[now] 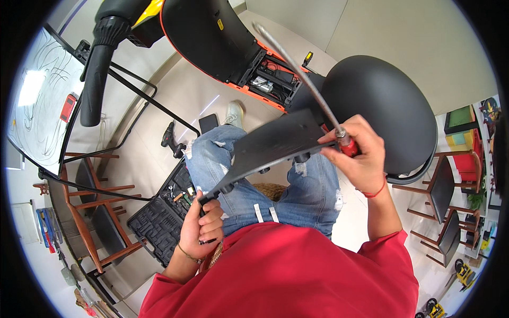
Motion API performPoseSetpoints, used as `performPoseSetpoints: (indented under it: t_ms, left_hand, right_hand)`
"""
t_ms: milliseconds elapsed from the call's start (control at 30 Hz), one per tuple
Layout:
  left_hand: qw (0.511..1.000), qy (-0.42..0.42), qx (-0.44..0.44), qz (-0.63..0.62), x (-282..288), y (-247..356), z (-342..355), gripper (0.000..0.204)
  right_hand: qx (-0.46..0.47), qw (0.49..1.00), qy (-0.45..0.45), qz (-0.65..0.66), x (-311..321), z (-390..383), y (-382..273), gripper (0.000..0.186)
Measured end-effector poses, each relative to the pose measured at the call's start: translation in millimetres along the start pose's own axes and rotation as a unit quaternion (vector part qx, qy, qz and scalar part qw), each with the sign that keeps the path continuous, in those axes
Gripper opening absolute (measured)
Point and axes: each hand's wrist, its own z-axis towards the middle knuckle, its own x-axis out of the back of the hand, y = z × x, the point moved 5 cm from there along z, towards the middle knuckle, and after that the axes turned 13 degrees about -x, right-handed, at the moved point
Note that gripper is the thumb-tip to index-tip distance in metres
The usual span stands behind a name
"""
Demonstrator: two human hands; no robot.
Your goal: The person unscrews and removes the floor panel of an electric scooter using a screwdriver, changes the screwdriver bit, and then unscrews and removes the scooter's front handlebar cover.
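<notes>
Black panel [275, 140] spans the lap, edges free. Left hand [204, 225] clamps its lower corner; right hand [358, 153] grips the screwdriver [347, 143] at its upper edge.

So the flat panel [275, 142] sits across the person's lap, and everything goes off that. Left hand [204, 225] has its near-left corner, right hand [358, 156] is at its right edge with a screwdriver [318, 90] sticking up behind. The open tool case [161, 212] lies on the floor left of the panel, the drill [170, 139] beyond that, and the scooter's open compartment [268, 79] behind the panel.
</notes>
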Motion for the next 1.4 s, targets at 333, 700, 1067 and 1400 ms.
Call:
performPoseSetpoints:
  t_ms: [333,700,1067,1400]
  left_hand:
    - [0.975,-0.150,-0.076,0.142,-4.0,-10.9,0.0,0.038]
    - [0.955,-0.078,-0.011,0.286,35.2,-53.9,59.6,0.030]
    - [0.963,-0.053,0.014,0.264,32.2,-81.4,81.4,0.036]
    - [0.915,-0.044,0.005,0.400,-1.2,-75.6,90.9,0.039]
  right_hand:
    - [-0.147,0.958,0.243,0.048,78.1,17.4,-60.1,0.021]
    - [-0.140,0.864,0.482,-0.026,356.1,-230.1,-101.6,0.029]
    - [-0.630,0.660,0.347,-0.219,253.7,-452.8,50.5,0.017]
    - [-0.727,0.523,0.244,-0.371,92.1,-589.3,281.7,0.023]
